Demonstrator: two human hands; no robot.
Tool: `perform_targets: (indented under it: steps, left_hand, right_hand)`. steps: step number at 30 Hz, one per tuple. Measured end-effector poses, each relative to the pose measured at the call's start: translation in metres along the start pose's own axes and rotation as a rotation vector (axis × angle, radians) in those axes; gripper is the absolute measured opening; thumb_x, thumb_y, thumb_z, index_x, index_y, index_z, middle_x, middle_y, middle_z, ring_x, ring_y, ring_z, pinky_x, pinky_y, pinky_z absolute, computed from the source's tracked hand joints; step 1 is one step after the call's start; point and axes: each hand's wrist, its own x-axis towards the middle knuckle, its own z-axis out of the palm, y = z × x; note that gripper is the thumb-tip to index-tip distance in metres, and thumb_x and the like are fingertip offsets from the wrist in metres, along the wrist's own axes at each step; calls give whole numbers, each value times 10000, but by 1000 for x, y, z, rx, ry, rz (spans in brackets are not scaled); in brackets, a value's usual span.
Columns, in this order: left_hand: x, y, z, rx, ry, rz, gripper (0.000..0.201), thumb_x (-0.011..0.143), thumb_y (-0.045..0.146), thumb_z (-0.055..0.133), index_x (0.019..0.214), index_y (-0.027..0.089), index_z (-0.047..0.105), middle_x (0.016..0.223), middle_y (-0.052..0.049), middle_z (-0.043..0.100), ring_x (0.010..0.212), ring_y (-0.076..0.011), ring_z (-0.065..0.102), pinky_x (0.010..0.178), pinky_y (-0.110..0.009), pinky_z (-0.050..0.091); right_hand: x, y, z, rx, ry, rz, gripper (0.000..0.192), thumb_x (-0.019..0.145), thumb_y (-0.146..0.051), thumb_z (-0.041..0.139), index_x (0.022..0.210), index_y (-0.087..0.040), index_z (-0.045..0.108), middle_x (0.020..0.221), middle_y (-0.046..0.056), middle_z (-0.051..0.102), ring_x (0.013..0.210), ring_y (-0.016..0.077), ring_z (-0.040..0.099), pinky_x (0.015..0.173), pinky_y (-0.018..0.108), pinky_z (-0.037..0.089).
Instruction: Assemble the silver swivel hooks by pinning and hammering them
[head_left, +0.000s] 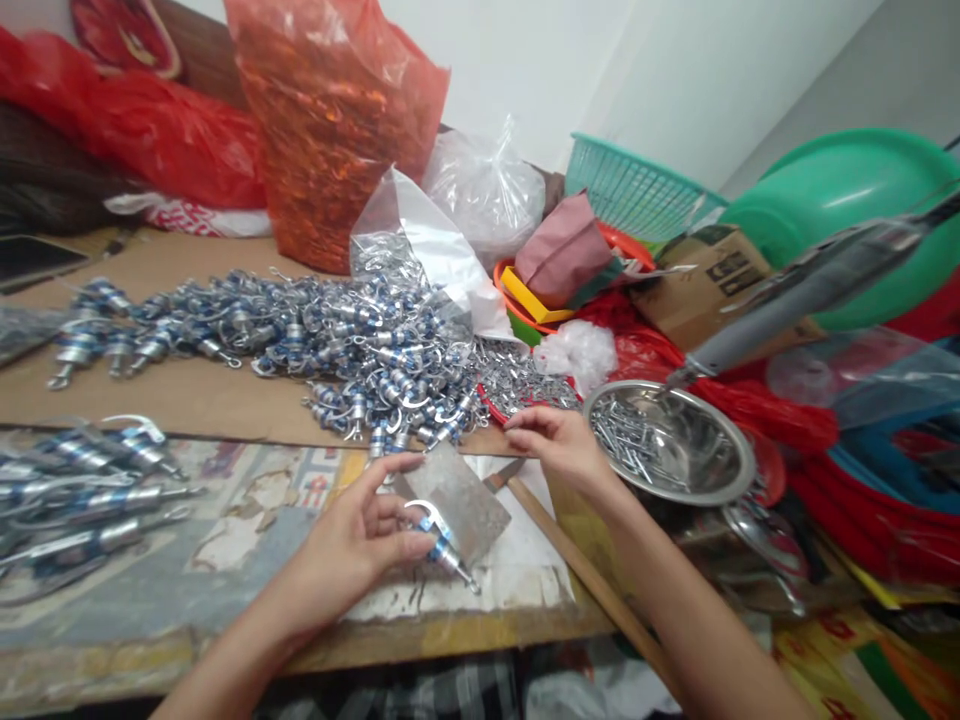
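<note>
My left hand (371,525) pinches a small silver-and-blue metal fitting (448,553) with a curved pale lever, between thumb and fingers. The fitting lies on a flat grey metal block (459,500), its eyelet end pointing toward me. My right hand (559,445) hovers at the near edge of a red dish (491,408) heaped with small metal pieces (525,375). Its fingertips are drawn together, and whatever is between them is too small to make out. Under my right forearm lies a hammer with a wooden handle (574,550).
A big pile of similar fittings (360,340) covers the cardboard behind, with several more fittings (82,490) at left. A steel bowl (712,480) with metal pins (619,440) stands at right, below a slanting grey tool arm (810,280). Bags and a green basin (847,200) line the back.
</note>
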Motion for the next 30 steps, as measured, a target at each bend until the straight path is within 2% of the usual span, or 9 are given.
perform_targets:
  steps: [3, 8, 15, 19, 22, 24, 25, 27, 30]
  left_hand:
    - [0, 0, 0, 11, 4, 14, 665, 617, 159, 676, 1180, 196, 325, 689, 14, 620, 691, -191, 627, 671, -334, 478]
    - [1, -3, 0, 16, 3, 37, 648, 621, 148, 668, 1174, 200, 335, 682, 27, 614, 686, -175, 622, 661, -306, 467]
    - [1, -3, 1, -18, 8, 37, 681, 608, 141, 678, 1187, 194, 325, 683, 14, 650, 668, -168, 629, 645, -283, 468]
    - [0, -1, 3, -19, 24, 36, 693, 596, 152, 690, 1189, 189, 332, 667, 18, 647, 651, -164, 624, 636, -281, 474]
    - [-1, -1, 3, -10, 41, 35, 695, 586, 166, 697, 1187, 183, 347, 675, 11, 645, 665, -176, 627, 649, -302, 485]
    - [-1, -2, 2, -8, 38, 32, 699, 583, 170, 698, 1189, 182, 350, 693, 3, 647, 690, -190, 632, 667, -321, 490]
    - [-1, -3, 2, -6, 35, 32, 700, 583, 170, 698, 1190, 184, 350, 696, 3, 645, 695, -194, 633, 672, -327, 492]
    - [0, -3, 1, 2, 35, 32, 700, 586, 171, 695, 1195, 190, 349, 696, 6, 641, 698, -198, 636, 679, -336, 493]
    - [-1, -3, 1, 22, 46, 28, 704, 591, 176, 693, 1203, 198, 346, 695, 10, 635, 700, -206, 639, 683, -346, 492]
  right_hand:
    - [-30, -37, 9, 306, -192, -180, 124, 746, -120, 545, 756, -139, 667, 701, 15, 653, 633, 106, 584, 590, 197, 445]
    - [-40, -57, 24, 243, -325, -328, 125, 753, -126, 570, 764, -172, 685, 681, -4, 648, 658, 104, 567, 610, 196, 405]
    - [-29, -49, 49, 155, -203, -367, 130, 733, -220, 615, 822, -212, 710, 667, 7, 640, 625, 111, 557, 562, 204, 388]
    - [-35, -54, 47, 204, -81, -379, 143, 737, -178, 601, 831, -214, 702, 684, 6, 630, 647, 116, 562, 581, 214, 413]
    - [-51, -41, 33, 233, 203, -297, 202, 805, -161, 499, 909, -217, 664, 801, 23, 624, 754, 129, 571, 679, 244, 441]
    - [-65, -20, 24, 96, 329, -157, 230, 820, -212, 477, 1007, -212, 611, 900, 51, 607, 854, 164, 560, 751, 292, 438]
    - [-73, -8, 20, -14, 325, -75, 273, 806, -255, 499, 1062, -204, 577, 943, 69, 595, 897, 190, 551, 774, 319, 433]
    - [-86, 17, 17, -187, 190, 58, 383, 773, -321, 536, 1131, -185, 526, 978, 92, 587, 931, 228, 547, 792, 351, 429]
    - [-97, 36, 17, -228, 14, 139, 291, 803, -311, 478, 1043, -169, 560, 917, 82, 611, 855, 214, 581, 757, 332, 449]
